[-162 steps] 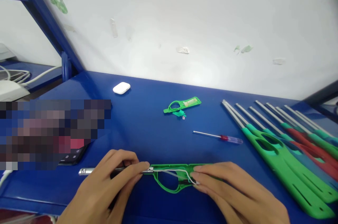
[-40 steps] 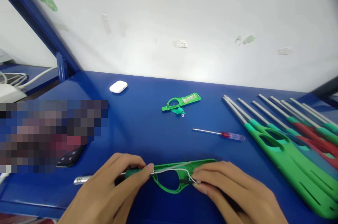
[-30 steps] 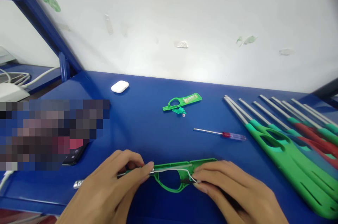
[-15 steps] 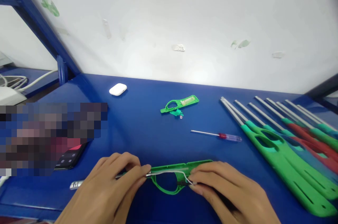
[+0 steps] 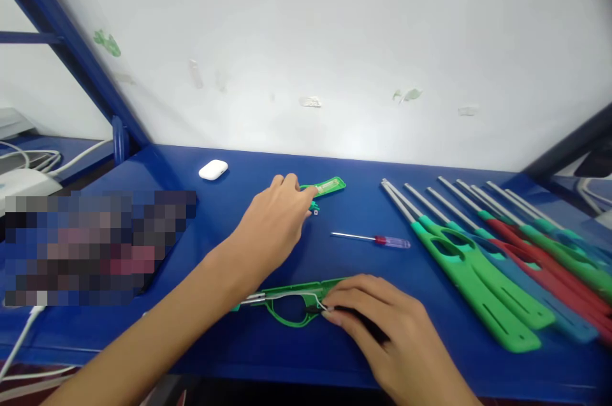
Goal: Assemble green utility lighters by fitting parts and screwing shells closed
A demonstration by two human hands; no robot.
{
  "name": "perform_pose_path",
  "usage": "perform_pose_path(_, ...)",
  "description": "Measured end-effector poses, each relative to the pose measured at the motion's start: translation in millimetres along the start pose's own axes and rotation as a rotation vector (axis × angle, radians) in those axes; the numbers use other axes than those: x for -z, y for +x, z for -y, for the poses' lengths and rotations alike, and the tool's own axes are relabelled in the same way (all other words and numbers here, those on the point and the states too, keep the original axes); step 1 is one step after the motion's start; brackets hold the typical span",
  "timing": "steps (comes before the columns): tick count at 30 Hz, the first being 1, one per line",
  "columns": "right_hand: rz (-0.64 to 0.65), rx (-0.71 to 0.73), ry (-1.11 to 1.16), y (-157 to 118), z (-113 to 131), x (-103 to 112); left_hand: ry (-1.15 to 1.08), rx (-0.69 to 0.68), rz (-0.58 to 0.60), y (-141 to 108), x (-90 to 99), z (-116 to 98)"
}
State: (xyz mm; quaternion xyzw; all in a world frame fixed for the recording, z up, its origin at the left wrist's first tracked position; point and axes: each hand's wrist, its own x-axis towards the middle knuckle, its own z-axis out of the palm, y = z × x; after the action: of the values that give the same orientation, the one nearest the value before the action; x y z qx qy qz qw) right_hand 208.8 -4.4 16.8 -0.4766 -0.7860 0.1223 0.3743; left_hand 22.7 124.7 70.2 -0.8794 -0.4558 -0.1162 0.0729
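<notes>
Near the front edge of the blue table lies an open green lighter half (image 5: 290, 323), with a metal tube and a thin white wire along it. My right hand (image 5: 377, 323) pinches its right part, where the wire ends beside a small black piece. Farther back, my left hand (image 5: 275, 221) reaches over the other green half (image 5: 331, 186), fingers bent down at its left end; whether they grip it is hidden. Beside those fingertips lies a small teal piece (image 5: 313, 206) with a tiny white square part (image 5: 316, 212).
A screwdriver (image 5: 392, 242) with a purple handle lies right of centre. Several long lighters (image 5: 482, 288), green, blue and red, fan out at the right. A white case (image 5: 213, 169) sits at the back left. A blurred-out object (image 5: 95, 246) covers the left side.
My left hand has left the metal tube of the near green half and moved up and forward to the far half. My right hand stays on the near half. The view has shifted slightly.
</notes>
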Motion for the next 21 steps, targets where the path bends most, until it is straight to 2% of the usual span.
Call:
perform_pose_path(5,0.014,-0.029,0.018,-0.7,0.4,0.4,0.02,-0.045,0.082,14.6,-14.0,1.1)
perform_pose_path(10,0.015,-0.024,0.02,0.4,0.1,-0.3,-0.059,-0.062,0.041,4.3,-11.3,3.5)
perform_pose_path(13,0.011,-0.024,0.016,-1.3,-1.9,-1.9,-0.161,-0.053,-0.029,-19.8,0.9,6.0)
perform_pose_path(16,0.031,-0.025,0.004,-3.1,-4.2,-3.6,-0.269,-0.013,-0.124,-54.2,10.7,6.3)
perform_pose_path(19,0.045,-0.033,0.004,-3.0,-5.3,-3.7,-0.389,0.081,-0.242,-89.5,9.8,5.4)
perform_pose_path(21,0.042,-0.031,0.004,-1.8,-5.0,-2.5,-0.45,0.094,-0.259,-110.6,2.9,7.8)
